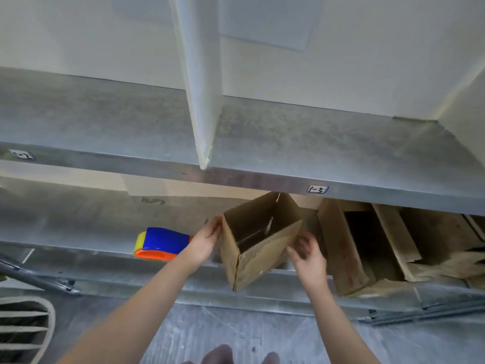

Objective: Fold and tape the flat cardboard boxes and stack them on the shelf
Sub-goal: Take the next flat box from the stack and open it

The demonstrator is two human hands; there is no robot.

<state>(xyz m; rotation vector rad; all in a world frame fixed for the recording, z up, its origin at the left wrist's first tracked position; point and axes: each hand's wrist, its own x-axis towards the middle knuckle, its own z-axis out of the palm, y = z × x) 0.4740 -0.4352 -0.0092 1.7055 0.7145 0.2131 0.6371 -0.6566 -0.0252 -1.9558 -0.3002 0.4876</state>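
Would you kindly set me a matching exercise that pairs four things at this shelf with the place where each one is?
Things:
1. box
2. tape dispenser
3. label
4. other boxes

Places:
A. on the front edge of the upper shelf
B. between the left hand and the right hand
C. on the lower shelf, left of both hands
D. on the lower shelf, right of both hands

Pairs: 1-B; 2-C; 3-A; 4-D
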